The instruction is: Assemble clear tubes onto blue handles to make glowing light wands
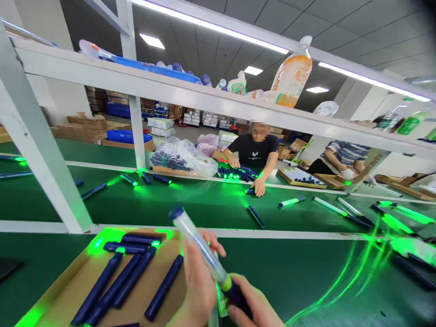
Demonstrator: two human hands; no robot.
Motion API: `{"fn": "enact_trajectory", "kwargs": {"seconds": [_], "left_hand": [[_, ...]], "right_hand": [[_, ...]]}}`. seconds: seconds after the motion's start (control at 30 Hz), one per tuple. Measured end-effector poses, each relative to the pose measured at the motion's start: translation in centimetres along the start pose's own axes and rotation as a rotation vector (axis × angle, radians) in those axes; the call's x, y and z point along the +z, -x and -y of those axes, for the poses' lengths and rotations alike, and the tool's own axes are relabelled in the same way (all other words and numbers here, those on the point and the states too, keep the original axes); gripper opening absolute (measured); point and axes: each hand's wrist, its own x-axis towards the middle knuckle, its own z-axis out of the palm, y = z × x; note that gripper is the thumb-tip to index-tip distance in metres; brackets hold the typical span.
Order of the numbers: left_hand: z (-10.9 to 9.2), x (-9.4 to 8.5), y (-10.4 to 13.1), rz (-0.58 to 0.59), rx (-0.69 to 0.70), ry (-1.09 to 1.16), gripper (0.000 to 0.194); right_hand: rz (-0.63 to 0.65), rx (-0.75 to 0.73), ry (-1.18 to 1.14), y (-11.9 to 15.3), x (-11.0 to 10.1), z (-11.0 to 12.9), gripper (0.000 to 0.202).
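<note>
My left hand (200, 279) is closed around the clear tube of a light stick (199, 238), which slants across the middle with a dark blue cap at its upper end. Its dark blue handle (238, 295) is gripped by my right hand (255, 302), and a yellow-green ring shows where tube and handle meet. A green-lit piece (222, 303) shows below between my hands; what it belongs to is partly hidden. Left of my hands, a cardboard tray (136, 286) holds several dark blue handles (136, 277), some shining green at the end.
A green conveyor belt (204, 204) beyond a white rail carries scattered handles and lit sticks (291, 202). Across it, a person (254, 150) reaches onto the belt beside a pile of handles. Overhead runs a white shelf (170, 86) with a bottle (293, 75). More lit sticks lie right.
</note>
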Motion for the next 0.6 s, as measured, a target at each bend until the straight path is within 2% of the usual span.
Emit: {"fn": "enact_trajectory", "kwargs": {"seconds": [0.03,0.1,0.13,0.17,0.2,0.27,0.33,0.37,0.43,0.5,0.6], "left_hand": [[-0.9,-0.4,-1.6,-0.081,0.086,-0.09,0.061],[-1.6,-2.2,-4.2,-0.188,0.239,-0.44,0.06],[-1.3,-3.4,-5.1,-0.16,0.279,-0.652,0.064],[-0.6,-4.9,-5.6,-0.031,0.251,-0.909,0.062],[0.4,-6.3,-5.8,0.121,0.165,-1.154,0.056],[2.8,-9.0,-5.3,0.275,-0.002,-1.305,0.051],[4.7,-11.0,-4.3,0.391,-0.167,-1.368,0.053],[5.2,-11.5,-3.7,0.439,-0.219,-1.373,0.057],[5.4,-11.9,-2.9,0.508,-0.257,-1.353,0.064],[4.6,-11.5,-2.2,0.54,-0.272,-1.392,0.068],[3.0,-10.4,-1.4,0.569,-0.316,-1.575,0.065]], "right_hand": [[0.01,0.006,0.049,-1.8,0.0,-0.6,0.038],[-0.065,0.025,0.141,-6.7,-0.3,-1.4,0.032],[-0.114,0.041,0.192,-9.7,-0.6,-1.7,0.032],[-0.157,0.076,0.249,-12.9,-1.0,-2.0,0.032],[-0.184,0.126,0.302,-16.0,-1.6,-2.4,0.031],[-0.214,0.232,0.381,-21.5,-3.2,-3.2,0.031],[-0.251,0.329,0.428,-24.7,-5.2,-3.9,0.031],[-0.282,0.372,0.444,-25.3,-6.5,-4.2,0.032],[-0.376,0.458,0.47,-24.6,-9.2,-4.7,0.033],[-0.499,0.551,0.487,-22.1,-12.2,-5.6,0.035],[-0.642,0.684,0.468,-18.0,-16.5,-8.1,0.038]]}}
